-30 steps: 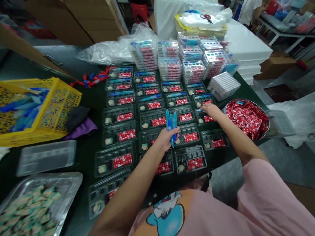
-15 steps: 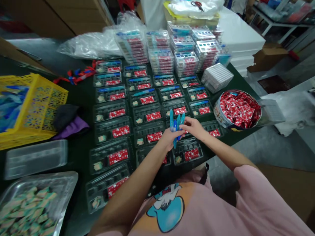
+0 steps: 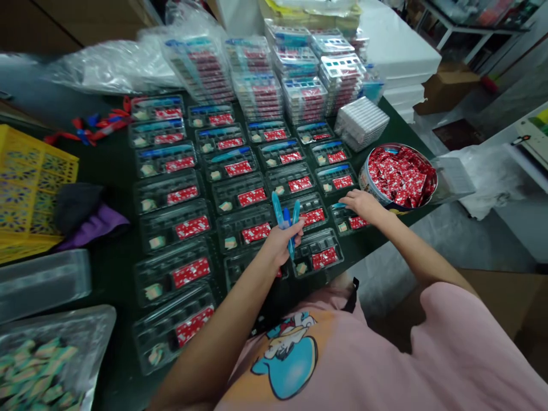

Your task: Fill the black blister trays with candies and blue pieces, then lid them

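Far trays [image 3: 160, 168] are carrying pens while nearer ones [image 3: 329, 238] are lacking them, so pen-filling is looking roughly half done. At about one o'clock, the right hand [image 3: 360, 205] is pinching narrowly around a light-blue pen [image 3: 339, 205], its long axis running nine-to-three, visible end pointing nine. The left hand [image 3: 282, 240] is gripping spare pens [image 3: 277, 209], pointing roughly eleven to twelve.

A dark green tabletop [image 3: 112, 260] fills the left and centre of the frame. Brown cardboard panels [image 3: 105, 23] stand at the upper left. At the upper right, thick white slabs [image 3: 400, 43] are stacked near an open brown cardboard box [image 3: 449, 85] on a smooth grey floor [image 3: 385, 271], with a white-framed table [image 3: 449, 24] behind, in cool, dim light.
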A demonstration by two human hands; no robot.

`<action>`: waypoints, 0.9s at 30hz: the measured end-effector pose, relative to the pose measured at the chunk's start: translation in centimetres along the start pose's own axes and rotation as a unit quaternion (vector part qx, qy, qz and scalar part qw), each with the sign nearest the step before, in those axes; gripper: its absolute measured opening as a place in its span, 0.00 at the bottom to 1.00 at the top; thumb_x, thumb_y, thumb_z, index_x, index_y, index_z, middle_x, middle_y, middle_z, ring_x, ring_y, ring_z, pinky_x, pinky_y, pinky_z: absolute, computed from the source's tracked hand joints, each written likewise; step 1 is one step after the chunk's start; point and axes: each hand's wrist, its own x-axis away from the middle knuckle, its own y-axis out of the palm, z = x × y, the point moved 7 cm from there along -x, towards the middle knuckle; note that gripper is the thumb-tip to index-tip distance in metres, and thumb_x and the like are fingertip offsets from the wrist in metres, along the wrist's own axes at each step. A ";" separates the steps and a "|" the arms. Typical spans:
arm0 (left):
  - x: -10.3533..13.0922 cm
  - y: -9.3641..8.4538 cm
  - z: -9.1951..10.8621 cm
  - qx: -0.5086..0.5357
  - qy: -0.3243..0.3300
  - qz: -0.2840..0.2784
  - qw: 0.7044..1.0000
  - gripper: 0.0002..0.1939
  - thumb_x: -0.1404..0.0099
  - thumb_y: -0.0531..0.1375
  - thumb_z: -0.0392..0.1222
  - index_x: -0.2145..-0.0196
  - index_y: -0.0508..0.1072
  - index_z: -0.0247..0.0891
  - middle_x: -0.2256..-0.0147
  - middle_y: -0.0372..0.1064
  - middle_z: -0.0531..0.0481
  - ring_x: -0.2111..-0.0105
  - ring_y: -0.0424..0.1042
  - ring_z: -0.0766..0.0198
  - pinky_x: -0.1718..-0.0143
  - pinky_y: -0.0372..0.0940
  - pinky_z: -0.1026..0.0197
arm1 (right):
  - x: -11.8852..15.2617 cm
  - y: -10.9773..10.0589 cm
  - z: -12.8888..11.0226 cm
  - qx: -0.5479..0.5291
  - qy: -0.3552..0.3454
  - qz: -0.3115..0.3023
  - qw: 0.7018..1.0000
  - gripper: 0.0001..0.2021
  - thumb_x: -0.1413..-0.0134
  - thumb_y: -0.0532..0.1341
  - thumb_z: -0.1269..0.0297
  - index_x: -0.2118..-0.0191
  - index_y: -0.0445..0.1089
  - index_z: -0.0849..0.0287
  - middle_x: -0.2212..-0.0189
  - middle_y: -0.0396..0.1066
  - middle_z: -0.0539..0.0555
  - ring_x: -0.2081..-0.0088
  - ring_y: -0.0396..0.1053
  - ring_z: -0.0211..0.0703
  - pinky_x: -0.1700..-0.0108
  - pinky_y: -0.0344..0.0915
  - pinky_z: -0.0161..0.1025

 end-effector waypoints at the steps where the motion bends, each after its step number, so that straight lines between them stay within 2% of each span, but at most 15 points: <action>1: 0.1 0.0 -0.1 0.000 -0.002 0.000 1.000 0.22 0.58 0.75 0.43 0.67 0.75 0.30 0.81 0.64 0.56 0.84 0.59 0.75 0.84 0.52 0.70 | -0.1 0.7 0.0 0.033 0.004 -0.012 0.999 0.15 0.35 0.53 0.70 0.47 0.72 0.60 0.59 0.71 0.61 0.57 0.65 0.50 0.55 0.61 0.43; 5: 0.3 -0.1 -0.4 0.003 -0.010 0.000 1.000 0.22 0.57 0.75 0.42 0.65 0.76 0.30 0.79 0.66 0.54 0.83 0.60 0.75 0.83 0.54 0.70 | 0.1 2.1 -0.1 0.062 0.019 -0.004 0.998 0.20 0.36 0.51 0.73 0.42 0.69 0.59 0.56 0.70 0.62 0.55 0.63 0.51 0.53 0.61 0.44; 10: 0.4 -0.4 -0.6 0.008 -0.028 -0.008 1.000 0.20 0.53 0.72 0.39 0.61 0.77 0.30 0.77 0.67 0.53 0.81 0.62 0.73 0.80 0.57 0.70 | 1.3 2.5 1.0 0.013 0.029 0.013 0.999 0.22 0.36 0.50 0.75 0.40 0.67 0.61 0.52 0.69 0.63 0.51 0.62 0.53 0.49 0.64 0.46; 12: 0.4 -0.4 -0.7 0.007 -0.030 -0.012 0.999 0.19 0.53 0.72 0.38 0.62 0.77 0.30 0.77 0.68 0.52 0.80 0.63 0.73 0.80 0.58 0.69 | 1.6 2.3 0.6 -0.024 0.032 0.042 0.998 0.21 0.36 0.49 0.74 0.41 0.69 0.63 0.51 0.69 0.64 0.51 0.63 0.53 0.47 0.64 0.48; 14: 0.5 -0.2 -1.2 0.002 -0.030 -0.016 0.999 0.18 0.53 0.71 0.38 0.63 0.77 0.30 0.76 0.69 0.52 0.80 0.65 0.72 0.78 0.59 0.68 | 1.6 1.6 -0.6 -0.107 0.042 0.099 0.988 0.19 0.35 0.50 0.70 0.43 0.70 0.62 0.52 0.70 0.63 0.52 0.65 0.51 0.47 0.65 0.49; 16: 0.8 0.2 -1.9 -0.006 -0.039 -0.022 0.999 0.19 0.53 0.71 0.38 0.62 0.77 0.31 0.76 0.70 0.51 0.79 0.66 0.71 0.77 0.60 0.68 | 1.4 1.0 -2.7 -0.234 0.044 0.145 0.960 0.18 0.34 0.53 0.64 0.42 0.69 0.59 0.55 0.72 0.60 0.54 0.69 0.48 0.49 0.67 0.47; 19: 1.3 0.8 -3.2 -0.024 -0.060 -0.027 0.998 0.18 0.54 0.71 0.37 0.63 0.78 0.30 0.76 0.71 0.50 0.79 0.67 0.69 0.76 0.61 0.67 | 0.5 1.0 -6.5 -0.380 0.015 0.124 0.916 0.22 0.34 0.54 0.58 0.38 0.63 0.57 0.58 0.75 0.55 0.58 0.72 0.45 0.53 0.70 0.44; 20: 1.5 0.9 -3.5 -0.027 -0.062 -0.027 0.997 0.18 0.54 0.71 0.37 0.64 0.78 0.30 0.76 0.71 0.49 0.79 0.67 0.69 0.76 0.61 0.67 | 0.2 1.0 -7.3 -0.381 0.012 0.116 0.917 0.23 0.34 0.54 0.58 0.37 0.62 0.58 0.57 0.75 0.56 0.56 0.72 0.45 0.52 0.70 0.44; 22: 1.8 0.6 -3.6 -0.025 -0.053 -0.022 0.998 0.17 0.54 0.71 0.37 0.64 0.78 0.30 0.76 0.70 0.49 0.79 0.67 0.69 0.77 0.61 0.67 | 0.1 0.9 -7.3 -0.305 0.040 0.124 0.943 0.23 0.35 0.55 0.58 0.38 0.64 0.60 0.51 0.73 0.61 0.50 0.70 0.50 0.47 0.67 0.48; 24: 2.1 0.0 -3.3 -0.020 -0.035 -0.015 0.999 0.17 0.54 0.71 0.37 0.64 0.78 0.31 0.76 0.71 0.50 0.79 0.66 0.70 0.78 0.60 0.68 | 0.6 1.2 -5.9 -0.184 0.095 0.130 0.970 0.22 0.35 0.55 0.59 0.39 0.66 0.62 0.43 0.67 0.66 0.42 0.63 0.57 0.42 0.62 0.54; 27: 2.4 -0.8 -2.6 -0.014 -0.017 -0.010 1.000 0.16 0.53 0.70 0.38 0.64 0.78 0.32 0.74 0.71 0.50 0.79 0.66 0.71 0.78 0.60 0.69 | 1.8 3.2 -3.9 -0.064 0.147 0.080 0.984 0.24 0.35 0.55 0.58 0.37 0.63 0.63 0.35 0.57 0.67 0.34 0.53 0.63 0.39 0.57 0.60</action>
